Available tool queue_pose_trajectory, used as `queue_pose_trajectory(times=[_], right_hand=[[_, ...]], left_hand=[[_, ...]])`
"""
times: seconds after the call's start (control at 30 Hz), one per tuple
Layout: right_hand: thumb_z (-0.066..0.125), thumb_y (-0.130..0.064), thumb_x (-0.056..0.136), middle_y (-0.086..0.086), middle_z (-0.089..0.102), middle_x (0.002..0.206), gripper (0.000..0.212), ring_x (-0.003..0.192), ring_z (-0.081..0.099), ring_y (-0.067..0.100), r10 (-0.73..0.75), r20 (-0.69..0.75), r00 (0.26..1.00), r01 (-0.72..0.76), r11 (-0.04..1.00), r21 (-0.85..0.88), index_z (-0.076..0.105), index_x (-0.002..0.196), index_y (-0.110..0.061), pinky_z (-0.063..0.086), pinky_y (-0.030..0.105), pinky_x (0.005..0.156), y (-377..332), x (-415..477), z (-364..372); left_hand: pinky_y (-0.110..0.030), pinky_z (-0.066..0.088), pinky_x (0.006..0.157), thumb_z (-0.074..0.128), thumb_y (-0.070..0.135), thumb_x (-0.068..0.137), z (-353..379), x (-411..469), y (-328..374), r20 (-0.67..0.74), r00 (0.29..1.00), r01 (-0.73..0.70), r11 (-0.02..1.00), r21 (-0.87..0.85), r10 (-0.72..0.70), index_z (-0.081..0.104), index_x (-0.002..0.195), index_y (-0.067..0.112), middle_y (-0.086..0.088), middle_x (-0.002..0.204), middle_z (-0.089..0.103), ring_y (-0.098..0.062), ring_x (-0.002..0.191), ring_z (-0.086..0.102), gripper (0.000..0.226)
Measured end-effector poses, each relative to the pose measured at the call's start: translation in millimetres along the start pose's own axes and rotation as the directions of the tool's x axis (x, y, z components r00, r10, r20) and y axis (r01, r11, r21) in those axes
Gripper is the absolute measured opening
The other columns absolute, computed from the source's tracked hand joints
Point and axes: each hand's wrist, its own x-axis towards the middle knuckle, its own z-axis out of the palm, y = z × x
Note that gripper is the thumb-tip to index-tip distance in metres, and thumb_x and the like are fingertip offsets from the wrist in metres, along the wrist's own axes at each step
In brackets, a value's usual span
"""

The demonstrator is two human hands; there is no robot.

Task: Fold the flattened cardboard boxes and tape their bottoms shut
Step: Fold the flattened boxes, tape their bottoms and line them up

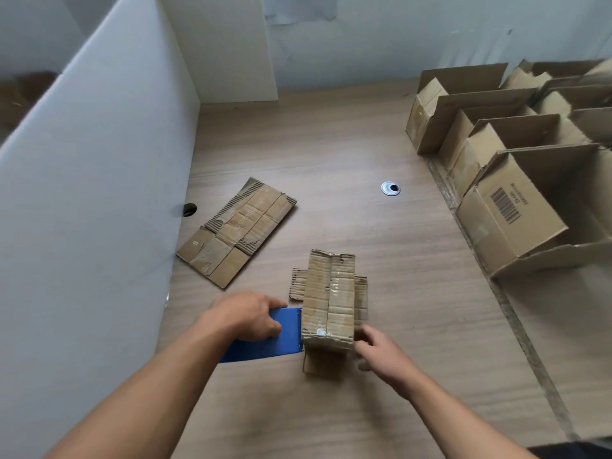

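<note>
Brown cardboard box (331,296), small, stands bottom-up near the counter's (331,144) front edge, seam seemingly taped, left grip (251,318) curled round a blue tape dispenser (265,347), right grip (377,351) slack against the box; one flattened box (236,231) lies unfolded.

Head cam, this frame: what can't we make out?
All head view.
Blue tool: the left hand covers its top; no tape roll shows.
Small box: near end in shadow; whether the right hand touches it is unclear.
Flattened box: print too faint to read.
Barcode box: text beside the barcode too small.
Far boxes: cut off by the right edge.
</note>
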Motion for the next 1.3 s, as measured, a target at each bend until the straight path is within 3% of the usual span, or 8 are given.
queue_pose_trajectory(times=[0.17,0.27,0.4,0.57,0.8,0.93,1.1,1.3], right_hand=[[0.071,-0.035,0.087,-0.015,0.068,0.116,0.040,0.105,0.064,-0.002,-0.155,0.030,0.987,0.158,0.972,-0.175,0.056,0.123,-0.028,0.050,0.023,0.095,-9.0,-6.9,-5.7],[0.080,-0.045,0.075,-0.014,0.070,0.107,0.048,0.097,0.066,0.002,-0.151,-0.068,0.986,0.136,0.972,-0.191,0.056,0.113,-0.028,0.052,0.026,0.088,-13.6,-4.0,-1.6],[0.081,-0.074,0.054,-0.014,0.068,0.115,0.080,0.106,0.064,0.002,-0.107,0.079,0.991,0.114,0.989,-0.094,0.055,0.119,-0.034,0.053,0.031,0.094,-6.3,-1.0,-12.2],[0.081,-0.035,0.080,-0.006,0.072,0.092,0.023,0.082,0.071,0.012,-0.134,-0.076,0.988,0.127,0.988,-0.086,0.064,0.093,-0.027,0.059,0.037,0.074,-8.9,3.7,-10.9],[0.079,-0.020,0.084,-0.011,0.069,0.076,0.019,0.071,0.067,0.009,-0.107,-0.386,0.917,0.141,0.988,0.063,0.061,0.080,-0.025,0.055,0.035,0.069,-0.7,-6.5,19.9],[0.075,-0.026,0.088,-0.007,0.062,0.063,0.027,0.060,0.060,0.013,-0.244,-0.486,0.839,0.193,0.969,-0.154,0.054,0.072,-0.023,0.048,0.033,0.059,2.3,-10.0,29.8],[0.077,-0.048,0.077,-0.005,0.059,0.088,0.034,0.076,0.064,0.025,-0.503,-0.350,0.791,0.099,0.668,-0.737,0.052,0.085,-0.027,0.044,0.033,0.057,-19.0,-13.2,4.1],[0.044,-0.065,0.086,0.002,0.045,0.152,0.060,0.140,0.035,0.031,-0.688,0.003,0.726,0.337,0.352,-0.873,0.043,0.142,-0.043,0.050,0.051,0.096,-36.7,22.1,19.8]], left_hand=[[-0.041,0.047,0.101,0.053,0.047,0.086,2.2,-1.4,-2.1,0.006,1.000,-0.002,1.000,-0.022,0.002,0.036,0.143,0.056,0.002,0.141,0.054,-0.020,0.120,0.053,0.059],[-0.040,0.046,0.100,0.053,0.047,0.087,4.5,-3.7,-3.0,-0.004,1.000,0.000,1.000,-0.023,0.000,0.037,0.142,0.057,0.003,0.141,0.054,-0.020,0.120,0.053,0.058],[-0.039,0.046,0.099,0.053,0.046,0.089,4.8,-5.8,-5.1,-0.017,1.000,-0.006,1.000,-0.026,0.005,0.036,0.142,0.057,0.003,0.141,0.053,-0.021,0.121,0.053,0.057],[-0.041,0.047,0.100,0.052,0.045,0.088,4.0,-4.7,-4.6,-0.001,1.000,-0.012,0.999,-0.034,0.012,0.036,0.141,0.059,0.002,0.140,0.054,-0.022,0.121,0.054,0.057],[-0.041,0.047,0.098,0.053,0.044,0.085,3.7,-4.9,0.3,-0.007,1.000,-0.015,0.998,-0.066,0.014,0.040,0.138,0.059,0.004,0.137,0.056,-0.021,0.119,0.054,0.056],[-0.039,0.046,0.094,0.051,0.044,0.089,6.8,-6.3,0.3,-0.019,1.000,-0.022,0.998,-0.057,0.021,0.037,0.141,0.057,0.003,0.135,0.056,-0.021,0.116,0.054,0.056],[-0.039,0.047,0.092,0.050,0.045,0.089,7.6,-5.0,-0.3,-0.024,0.999,-0.028,0.998,-0.061,0.027,0.035,0.142,0.057,0.003,0.135,0.056,-0.020,0.115,0.054,0.056],[-0.036,0.045,0.093,0.053,0.053,0.086,15.5,-6.2,-4.1,-0.118,0.991,-0.063,0.998,-0.018,0.061,0.036,0.143,0.055,0.004,0.136,0.058,-0.022,0.121,0.055,0.060]])
